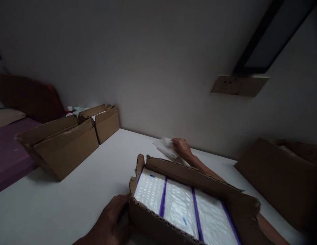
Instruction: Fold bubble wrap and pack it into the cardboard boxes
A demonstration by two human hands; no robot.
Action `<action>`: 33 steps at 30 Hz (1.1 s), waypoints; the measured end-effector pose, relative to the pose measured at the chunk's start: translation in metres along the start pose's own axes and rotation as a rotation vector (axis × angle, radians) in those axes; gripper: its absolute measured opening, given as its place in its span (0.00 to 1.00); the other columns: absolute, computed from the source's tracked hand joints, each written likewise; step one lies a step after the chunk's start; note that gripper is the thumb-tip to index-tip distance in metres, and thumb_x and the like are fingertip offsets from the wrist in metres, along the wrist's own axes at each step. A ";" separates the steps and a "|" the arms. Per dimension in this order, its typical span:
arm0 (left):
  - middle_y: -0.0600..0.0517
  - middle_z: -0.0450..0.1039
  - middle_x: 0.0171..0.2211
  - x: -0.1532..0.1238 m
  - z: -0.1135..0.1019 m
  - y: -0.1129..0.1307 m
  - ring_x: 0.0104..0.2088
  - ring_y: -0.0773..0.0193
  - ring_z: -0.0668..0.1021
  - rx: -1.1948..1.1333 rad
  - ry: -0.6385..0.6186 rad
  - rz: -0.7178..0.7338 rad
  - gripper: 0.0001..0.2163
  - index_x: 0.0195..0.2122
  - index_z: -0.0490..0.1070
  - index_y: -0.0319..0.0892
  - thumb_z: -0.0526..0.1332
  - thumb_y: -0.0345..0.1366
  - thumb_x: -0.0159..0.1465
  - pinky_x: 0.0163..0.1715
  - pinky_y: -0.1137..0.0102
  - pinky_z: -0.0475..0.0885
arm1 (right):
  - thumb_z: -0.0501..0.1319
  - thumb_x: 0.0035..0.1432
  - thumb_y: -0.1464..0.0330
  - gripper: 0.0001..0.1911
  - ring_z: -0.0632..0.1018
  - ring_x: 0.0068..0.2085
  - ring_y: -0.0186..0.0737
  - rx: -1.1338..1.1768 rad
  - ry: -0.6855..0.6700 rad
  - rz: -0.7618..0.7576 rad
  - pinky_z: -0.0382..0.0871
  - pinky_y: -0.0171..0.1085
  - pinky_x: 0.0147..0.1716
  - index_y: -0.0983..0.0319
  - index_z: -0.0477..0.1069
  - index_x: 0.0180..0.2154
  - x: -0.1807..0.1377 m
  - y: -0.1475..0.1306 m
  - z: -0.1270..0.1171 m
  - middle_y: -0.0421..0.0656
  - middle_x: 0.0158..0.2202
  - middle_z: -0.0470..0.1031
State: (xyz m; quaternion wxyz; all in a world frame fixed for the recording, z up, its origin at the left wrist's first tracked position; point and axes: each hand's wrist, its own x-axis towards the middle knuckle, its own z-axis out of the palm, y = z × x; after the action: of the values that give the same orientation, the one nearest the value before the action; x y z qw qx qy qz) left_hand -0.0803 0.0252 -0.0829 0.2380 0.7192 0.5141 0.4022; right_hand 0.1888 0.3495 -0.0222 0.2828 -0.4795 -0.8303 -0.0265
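An uncovered cardboard box [173,162] is in front of me at the bottom right, its cut edges ragged. Inside are three white packs [180,206] with purple edges and shiny clear wrapping. My left hand [112,216] is closed at the box's near left corner, its fingertips partly hidden by the cardboard. Beyond the box, my right arm reaches around to the white tabletop by the wall. There my right hand [182,148] is closed on a crumpled, thin white cloth [165,147], which lies against the table surface.
Two cardboard boxes, a nearer one [68,148] and a farther one [108,124], stand on the white table [79,200] at left. Another carton [270,177] is at right. A bed [12,149] adjoins the left side. On the wall are a socket plate [238,85] and a dark-framed panel [272,41].
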 end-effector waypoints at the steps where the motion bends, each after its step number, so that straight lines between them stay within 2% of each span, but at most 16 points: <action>1: 0.46 0.77 0.50 0.000 0.001 -0.001 0.48 0.48 0.79 0.008 0.003 0.003 0.23 0.56 0.68 0.53 0.62 0.31 0.59 0.46 0.54 0.79 | 0.61 0.67 0.61 0.16 0.77 0.49 0.43 -0.017 0.024 0.033 0.74 0.48 0.48 0.61 0.71 0.53 0.003 0.004 -0.002 0.47 0.53 0.73; 4: 0.46 0.76 0.51 -0.002 0.001 -0.002 0.50 0.48 0.79 0.033 0.012 0.009 0.23 0.57 0.67 0.53 0.61 0.32 0.61 0.48 0.54 0.78 | 0.58 0.68 0.61 0.15 0.78 0.45 0.41 -0.064 0.132 0.144 0.75 0.46 0.45 0.63 0.73 0.49 0.007 0.016 -0.027 0.46 0.47 0.76; 7: 0.45 0.76 0.52 -0.004 0.000 -0.002 0.50 0.47 0.79 0.042 0.021 0.006 0.25 0.59 0.66 0.51 0.62 0.33 0.59 0.49 0.53 0.78 | 0.47 0.72 0.63 0.20 0.79 0.45 0.47 -0.108 0.269 0.214 0.72 0.46 0.44 0.66 0.75 0.46 -0.012 0.026 -0.084 0.52 0.43 0.80; 9: 0.44 0.76 0.52 -0.004 -0.001 -0.001 0.49 0.47 0.80 0.041 0.030 0.018 0.23 0.58 0.67 0.49 0.63 0.35 0.60 0.48 0.54 0.78 | 0.46 0.70 0.65 0.21 0.77 0.50 0.52 -0.159 0.346 0.161 0.68 0.49 0.49 0.65 0.75 0.49 -0.046 0.028 -0.127 0.55 0.47 0.79; 12: 0.43 0.77 0.52 -0.003 -0.003 0.000 0.49 0.46 0.80 0.042 0.036 0.022 0.21 0.56 0.68 0.46 0.62 0.38 0.61 0.47 0.54 0.78 | 0.51 0.63 0.69 0.17 0.76 0.53 0.54 -0.257 0.358 -0.022 0.63 0.52 0.53 0.62 0.76 0.47 -0.128 0.019 -0.174 0.53 0.50 0.79; 14: 0.42 0.78 0.51 -0.004 -0.005 0.001 0.48 0.46 0.80 0.046 0.034 -0.001 0.20 0.55 0.70 0.45 0.62 0.40 0.61 0.47 0.53 0.78 | 0.53 0.61 0.70 0.16 0.79 0.49 0.52 -0.286 0.272 -0.092 0.66 0.50 0.49 0.60 0.78 0.43 -0.195 0.004 -0.184 0.50 0.46 0.82; 17: 0.41 0.78 0.50 -0.006 -0.007 0.002 0.47 0.45 0.80 0.054 0.042 -0.033 0.20 0.53 0.71 0.43 0.63 0.41 0.59 0.46 0.52 0.78 | 0.52 0.61 0.73 0.16 0.81 0.40 0.46 -0.228 0.026 -0.130 0.69 0.46 0.41 0.60 0.77 0.43 -0.289 -0.033 -0.177 0.48 0.42 0.83; 19: 0.41 0.78 0.50 -0.008 -0.010 0.004 0.47 0.45 0.80 0.064 0.038 -0.047 0.22 0.53 0.70 0.42 0.63 0.41 0.58 0.46 0.53 0.77 | 0.52 0.61 0.73 0.16 0.81 0.41 0.46 -0.155 -0.153 -0.132 0.69 0.47 0.41 0.60 0.77 0.45 -0.333 -0.066 -0.172 0.49 0.44 0.82; 21: 0.41 0.79 0.49 -0.009 -0.011 0.008 0.47 0.48 0.80 0.076 0.020 -0.065 0.22 0.54 0.70 0.41 0.63 0.41 0.59 0.46 0.54 0.77 | 0.54 0.62 0.71 0.16 0.80 0.45 0.49 -0.074 -0.285 -0.108 0.69 0.49 0.43 0.59 0.77 0.46 -0.358 -0.098 -0.174 0.49 0.48 0.81; 23: 0.42 0.78 0.50 -0.012 -0.012 0.012 0.47 0.49 0.80 0.089 0.016 -0.082 0.23 0.54 0.69 0.40 0.62 0.41 0.58 0.48 0.55 0.76 | 0.57 0.62 0.66 0.15 0.78 0.48 0.52 0.008 -0.327 -0.061 0.68 0.51 0.46 0.57 0.77 0.48 -0.366 -0.123 -0.183 0.49 0.51 0.79; 24: 0.42 0.78 0.51 -0.013 -0.011 0.014 0.48 0.48 0.80 0.095 0.022 -0.089 0.24 0.55 0.69 0.40 0.62 0.40 0.57 0.49 0.55 0.76 | 0.59 0.62 0.64 0.16 0.78 0.50 0.52 0.048 -0.304 -0.033 0.68 0.52 0.48 0.56 0.76 0.50 -0.365 -0.132 -0.188 0.49 0.52 0.78; 27: 0.42 0.77 0.53 -0.018 -0.008 0.021 0.51 0.47 0.79 0.092 0.060 -0.118 0.26 0.55 0.69 0.40 0.63 0.40 0.55 0.52 0.54 0.74 | 0.60 0.62 0.59 0.22 0.76 0.52 0.53 0.153 -0.140 0.080 0.68 0.53 0.51 0.56 0.71 0.56 -0.348 -0.142 -0.189 0.51 0.54 0.76; 30: 0.42 0.78 0.49 -0.018 -0.001 0.028 0.48 0.49 0.80 0.054 0.110 -0.182 0.24 0.52 0.70 0.39 0.63 0.44 0.56 0.49 0.56 0.76 | 0.60 0.61 0.58 0.26 0.78 0.49 0.51 0.286 -0.068 0.213 0.71 0.50 0.48 0.59 0.67 0.59 -0.319 -0.139 -0.168 0.50 0.53 0.77; 33: 0.42 0.80 0.45 -0.008 0.006 0.035 0.43 0.51 0.82 0.069 0.147 -0.231 0.24 0.49 0.71 0.37 0.64 0.48 0.56 0.43 0.59 0.78 | 0.59 0.59 0.60 0.23 0.79 0.40 0.47 0.365 -0.060 0.297 0.74 0.44 0.39 0.61 0.70 0.55 -0.286 -0.130 -0.141 0.48 0.46 0.79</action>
State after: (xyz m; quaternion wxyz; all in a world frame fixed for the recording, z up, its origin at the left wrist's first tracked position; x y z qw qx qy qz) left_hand -0.0573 0.0052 -0.0628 0.2196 0.6315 0.6231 0.4059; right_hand 0.2543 0.0119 -0.0158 0.3408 -0.5378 -0.7497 0.1803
